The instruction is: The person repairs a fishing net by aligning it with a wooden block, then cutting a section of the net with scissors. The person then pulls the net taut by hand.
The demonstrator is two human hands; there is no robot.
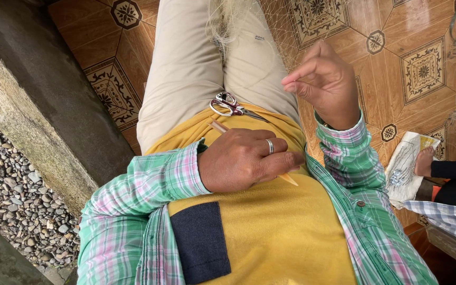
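Note:
My left hand (244, 158), with a ring on one finger, rests against my yellow shirt, closed around a thin tan wooden stick (288, 179) whose ends poke out on both sides of the fist. My right hand (325, 84) is raised over my right thigh, thumb and forefinger pinched on a fine pale net thread (287, 80). A small pair of scissors (228, 104) with silver and dark red handles lies on my lap just above the left hand. Pale fishing net (228, 21) drapes over my beige trousers and the floor.
A concrete ledge (38, 100) runs along the left, with pebbles (11, 200) beyond it. Patterned orange floor tiles (423, 68) lie ahead. At the right another person's foot (424, 161) rests by a white printed bag (405, 169).

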